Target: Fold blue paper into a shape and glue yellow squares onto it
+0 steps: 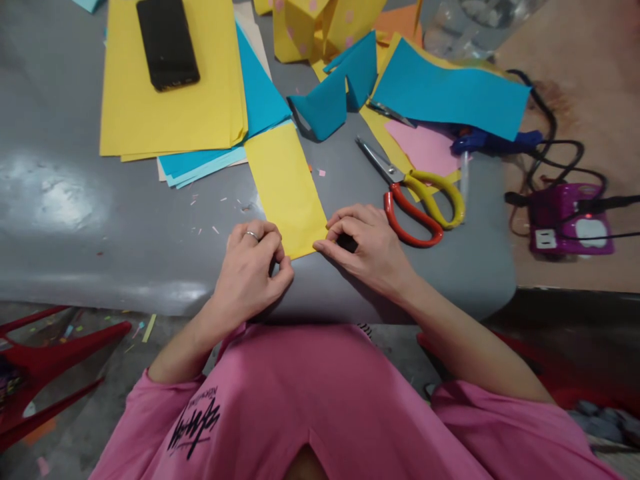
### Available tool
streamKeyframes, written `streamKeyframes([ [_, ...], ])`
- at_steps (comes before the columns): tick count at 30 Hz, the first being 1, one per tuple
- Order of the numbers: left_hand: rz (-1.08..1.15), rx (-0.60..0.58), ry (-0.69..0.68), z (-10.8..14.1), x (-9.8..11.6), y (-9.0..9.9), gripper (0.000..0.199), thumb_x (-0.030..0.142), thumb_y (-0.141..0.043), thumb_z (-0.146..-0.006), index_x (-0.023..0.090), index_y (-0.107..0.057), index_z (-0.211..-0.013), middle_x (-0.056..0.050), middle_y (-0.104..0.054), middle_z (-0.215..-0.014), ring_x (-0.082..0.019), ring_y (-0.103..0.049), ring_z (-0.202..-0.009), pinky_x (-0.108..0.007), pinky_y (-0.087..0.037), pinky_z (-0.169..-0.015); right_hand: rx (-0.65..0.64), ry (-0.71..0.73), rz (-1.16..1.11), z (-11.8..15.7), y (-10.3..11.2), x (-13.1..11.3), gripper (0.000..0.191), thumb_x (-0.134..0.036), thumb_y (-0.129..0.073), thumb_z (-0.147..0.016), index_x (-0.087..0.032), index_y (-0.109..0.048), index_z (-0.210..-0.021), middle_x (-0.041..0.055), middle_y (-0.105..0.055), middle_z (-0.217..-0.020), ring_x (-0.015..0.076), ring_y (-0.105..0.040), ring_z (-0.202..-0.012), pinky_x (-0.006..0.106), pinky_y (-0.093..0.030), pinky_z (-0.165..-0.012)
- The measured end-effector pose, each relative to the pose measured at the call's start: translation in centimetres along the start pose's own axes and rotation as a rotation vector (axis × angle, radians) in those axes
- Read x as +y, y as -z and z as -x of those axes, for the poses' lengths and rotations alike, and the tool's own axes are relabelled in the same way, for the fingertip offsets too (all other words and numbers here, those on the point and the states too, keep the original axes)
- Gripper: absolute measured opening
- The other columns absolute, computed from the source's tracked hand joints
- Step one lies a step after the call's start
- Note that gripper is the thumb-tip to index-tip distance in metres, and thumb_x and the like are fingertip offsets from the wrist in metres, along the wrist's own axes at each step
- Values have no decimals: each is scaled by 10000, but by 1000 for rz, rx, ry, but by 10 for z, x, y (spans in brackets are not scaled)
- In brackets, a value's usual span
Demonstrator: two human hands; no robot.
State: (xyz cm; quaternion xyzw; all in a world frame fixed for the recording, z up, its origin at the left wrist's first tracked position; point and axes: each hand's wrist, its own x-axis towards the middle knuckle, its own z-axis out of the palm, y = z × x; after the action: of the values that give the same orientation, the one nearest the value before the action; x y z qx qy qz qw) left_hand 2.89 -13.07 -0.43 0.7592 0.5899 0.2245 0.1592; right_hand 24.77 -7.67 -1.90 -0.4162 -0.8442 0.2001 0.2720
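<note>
A narrow strip of yellow paper [287,180] lies on the grey table in front of me, its far end overlapping the paper stack. My left hand [257,263], with a ring on one finger, pinches the near left corner of the strip. At the near right corner, my right hand [367,247] holds the edge between thumb and fingers. Scissors [395,180] with one red and one yellow handle lie just beyond my right hand, blades pointing away. A folded blue paper piece [325,110] stands past the strip's far end.
A black phone [167,43] rests on stacked yellow sheets [130,120] at the far left. Toward the right are a curved blue strip [450,87], pink paper [425,147], a blue glue gun [493,142] and a purple power box [570,220] with cables. A red chair [65,350] stands at lower left.
</note>
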Motion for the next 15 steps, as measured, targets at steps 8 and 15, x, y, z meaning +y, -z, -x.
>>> streamKeyframes([
  [8, -35, 15, 20, 2, 1, -2, 132, 164, -585, -834, 224, -499, -754, -90, -640, -1041, -269, -569, -998, -472, -455, -939, -53, -69, -7, -2, 2, -3, 144, -296, -662, -913, -240, -582, -808, 71, -713, -1008, 255, -643, -954, 445, -447, -879],
  [15, -81, 45, 71, -6, -2, 1, 92, 206, -588, -875, 210, -551, -791, -112, -647, -1124, -304, -560, -1090, -497, -446, -960, -16, -99, 29, 5, 6, -9, 144, -281, -640, -921, -240, -571, -801, 82, -703, -1024, 261, -633, -955, 456, -454, -882],
])
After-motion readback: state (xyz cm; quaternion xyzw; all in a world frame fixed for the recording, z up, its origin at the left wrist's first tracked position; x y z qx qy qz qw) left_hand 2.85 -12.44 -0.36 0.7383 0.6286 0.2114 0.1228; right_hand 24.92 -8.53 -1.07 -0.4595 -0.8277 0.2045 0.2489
